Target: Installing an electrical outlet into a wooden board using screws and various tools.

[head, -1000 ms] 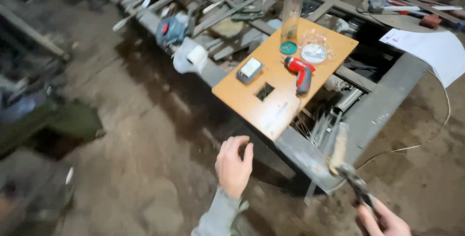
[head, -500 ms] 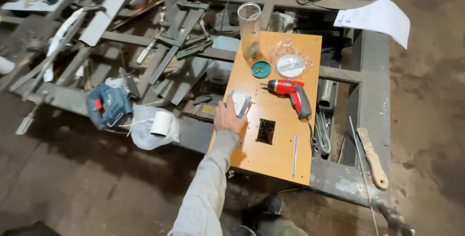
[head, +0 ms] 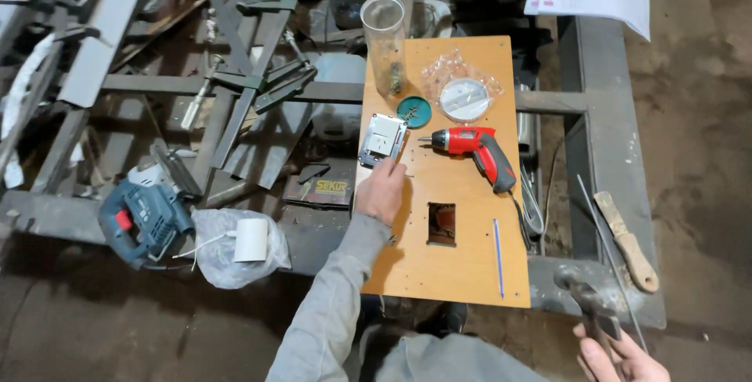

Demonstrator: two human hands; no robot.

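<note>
Wall socket (head: 382, 139) sits mid-frame on the orange board (head: 470, 264), left hand (head: 381, 191) touching its lower edge, fingers loosely curled. Right hand (head: 619, 358), bottom right, grips a dark metal tool (head: 589, 304).

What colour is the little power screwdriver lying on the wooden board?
Red with a black grip, the small cordless screwdriver; head view.

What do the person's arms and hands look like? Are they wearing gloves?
No gloves: both hands are bare. The left hand comes out of a long grey sleeve of soft, creased cloth that covers the arm to the wrist. Of the right hand only the fingers and palm show at the picture's bottom edge; no sleeve shows there.
</note>
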